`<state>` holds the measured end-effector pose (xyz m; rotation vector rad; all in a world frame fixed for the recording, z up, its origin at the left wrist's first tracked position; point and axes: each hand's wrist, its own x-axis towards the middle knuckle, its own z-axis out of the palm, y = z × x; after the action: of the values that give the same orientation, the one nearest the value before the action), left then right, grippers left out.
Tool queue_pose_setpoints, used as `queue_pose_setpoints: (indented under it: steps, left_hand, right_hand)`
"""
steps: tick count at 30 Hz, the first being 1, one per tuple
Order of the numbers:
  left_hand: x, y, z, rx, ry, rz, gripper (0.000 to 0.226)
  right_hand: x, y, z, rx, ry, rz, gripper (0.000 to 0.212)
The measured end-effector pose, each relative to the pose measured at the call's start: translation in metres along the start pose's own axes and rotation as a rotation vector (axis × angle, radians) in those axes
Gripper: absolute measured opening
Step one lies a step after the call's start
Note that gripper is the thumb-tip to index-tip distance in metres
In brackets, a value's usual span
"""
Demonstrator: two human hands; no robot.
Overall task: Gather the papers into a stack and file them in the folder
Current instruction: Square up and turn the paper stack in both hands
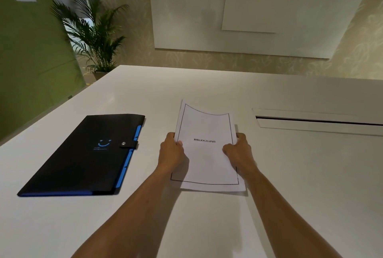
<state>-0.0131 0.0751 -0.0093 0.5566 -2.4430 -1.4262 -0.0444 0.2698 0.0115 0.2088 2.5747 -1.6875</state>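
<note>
A stack of white papers (205,127) stands on its lower edge on the white table (290,174), tilted away from me, its top sheet framed by a black border and printed "BIBLIOGRAPHY". My left hand (171,152) grips the stack's left edge and my right hand (238,151) grips its right edge. To the left lies a black folder (83,158) with blue tabs and a blue smile mark, flat and snapped shut, apart from the papers.
A long cable slot (319,121) is cut into the table to the right of the papers. A potted palm (93,33) stands beyond the table's far left corner, next to a green wall (27,60). A whiteboard (248,8) hangs on the far wall.
</note>
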Motion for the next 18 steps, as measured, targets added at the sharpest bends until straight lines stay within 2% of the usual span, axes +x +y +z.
queue_pose_setpoints:
  steps: [6, 10, 16, 18]
  left_hand:
    - [-0.007, -0.003, 0.009, 0.186, 0.004, 0.003, 0.037]
    - [-0.013, -0.003, 0.017, 0.395, -0.012, 0.052, 0.067]
    - [-0.014, -0.011, 0.022, 0.672, 0.021, 0.118, 0.074]
    - [-0.014, -0.015, 0.024, 0.758, 0.051, 0.167, 0.063]
  right_hand:
    - [-0.005, 0.007, 0.012, -0.368, 0.020, -0.076, 0.062]
    - [-0.008, 0.011, 0.016, -0.521, 0.053, -0.138, 0.058]
    - [-0.007, 0.021, 0.029, -0.720, 0.176, -0.235, 0.060]
    - [-0.006, 0.025, 0.032, -0.797, 0.190, -0.249, 0.065]
